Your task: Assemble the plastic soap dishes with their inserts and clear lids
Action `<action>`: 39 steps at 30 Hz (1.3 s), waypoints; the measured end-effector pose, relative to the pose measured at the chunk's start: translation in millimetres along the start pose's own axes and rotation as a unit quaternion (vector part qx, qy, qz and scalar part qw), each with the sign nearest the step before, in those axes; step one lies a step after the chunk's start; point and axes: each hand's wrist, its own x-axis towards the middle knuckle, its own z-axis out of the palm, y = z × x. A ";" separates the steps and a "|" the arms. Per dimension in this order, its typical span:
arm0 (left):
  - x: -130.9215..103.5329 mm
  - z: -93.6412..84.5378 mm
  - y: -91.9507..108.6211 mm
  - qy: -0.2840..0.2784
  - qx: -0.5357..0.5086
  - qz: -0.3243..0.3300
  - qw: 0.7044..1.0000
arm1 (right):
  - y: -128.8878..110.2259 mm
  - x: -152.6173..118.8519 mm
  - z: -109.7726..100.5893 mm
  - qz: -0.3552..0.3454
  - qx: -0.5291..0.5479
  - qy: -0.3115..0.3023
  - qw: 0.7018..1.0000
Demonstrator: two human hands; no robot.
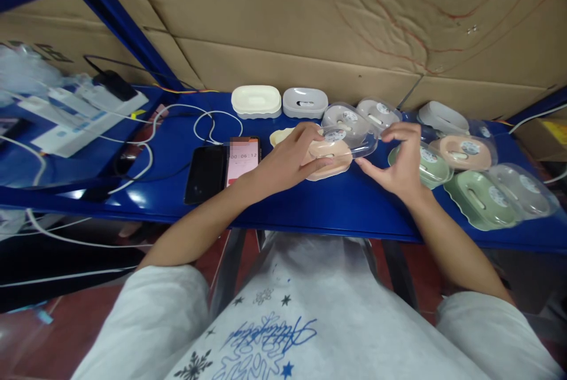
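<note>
My left hand (295,158) grips a clear plastic lid (365,145) with a round label, fingers on top and thumb at the near side. The lid sits tilted over a peach oval box (332,170) with a wavy rim, and I cannot tell whether they touch. A cream piece (279,136) shows partly behind my left hand. My right hand (401,164) is open just right of the lid, thumb and fingers apart in a C shape. Beyond the hands lie grey lidded boxes (344,120). A green lidded box (432,170) is beside my right wrist.
At the back stand a cream box (256,102) and a grey box (305,102). More lidded boxes, peach (458,152) and green (482,200), crowd the right side. Two phones, one dark (204,174) and one lit (243,161), lie left near cables and a power strip (88,123).
</note>
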 end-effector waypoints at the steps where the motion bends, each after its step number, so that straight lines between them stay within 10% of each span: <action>1: -0.1 0.6 -0.7 -0.004 0.004 -0.001 1.000 | -1.4 0.9 0.0 -0.010 0.013 -0.015 1.000; 8: -1.2 2.5 -3.3 -0.096 0.112 -0.020 0.989 | 1.7 -3.5 18.3 -0.114 0.129 -0.232 0.957; 39: 0.2 -19.0 -31.7 -0.190 0.141 -0.010 0.972 | -9.5 -10.0 47.5 -0.139 0.108 -0.233 0.957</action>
